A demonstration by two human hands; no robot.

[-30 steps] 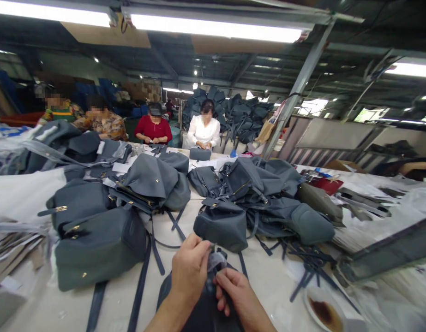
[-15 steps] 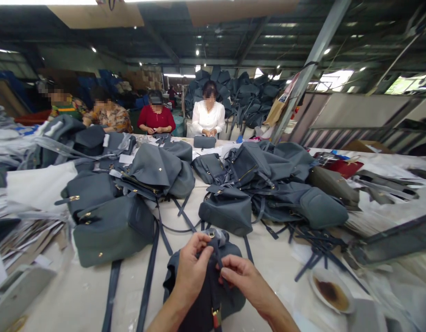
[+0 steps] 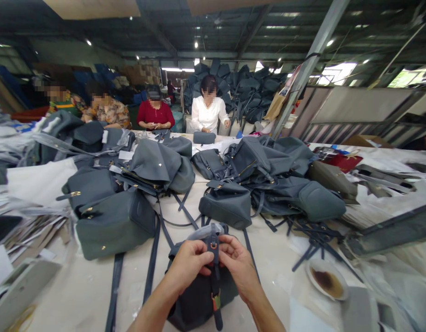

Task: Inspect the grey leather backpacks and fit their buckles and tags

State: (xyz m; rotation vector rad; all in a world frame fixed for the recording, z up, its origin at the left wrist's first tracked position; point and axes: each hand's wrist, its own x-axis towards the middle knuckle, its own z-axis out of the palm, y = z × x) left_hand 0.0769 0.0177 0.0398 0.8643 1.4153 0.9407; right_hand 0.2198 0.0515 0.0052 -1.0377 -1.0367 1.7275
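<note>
A dark blue-grey backpack (image 3: 190, 302) lies on the table right in front of me. Down its middle runs a narrow strap (image 3: 216, 272) with a small metal ring (image 3: 213, 245) near the top and a gold buckle (image 3: 216, 302) lower down. My left hand (image 3: 194, 262) pinches the strap from the left, just below the ring. From the right, my right hand (image 3: 237, 263) has its fingers closed at the strap's other edge. Clear plastic wrap (image 3: 207, 229) covers the part above the ring. The fingertips partly hide the strap.
More blue-grey backpacks (image 3: 116, 223) lie left, ahead and right, their straps trailing over the table (image 3: 275, 258). On the right stands a bowl of brown liquid (image 3: 326, 279), beside loose straps (image 3: 316, 240). Co-workers, one in a white blouse (image 3: 208, 113), sit across the table.
My right hand has moved up and closer to the left hand, beside the ring. The strap now lies straighter down the bag. The co-worker in white has moved a hand off the pouch.
</note>
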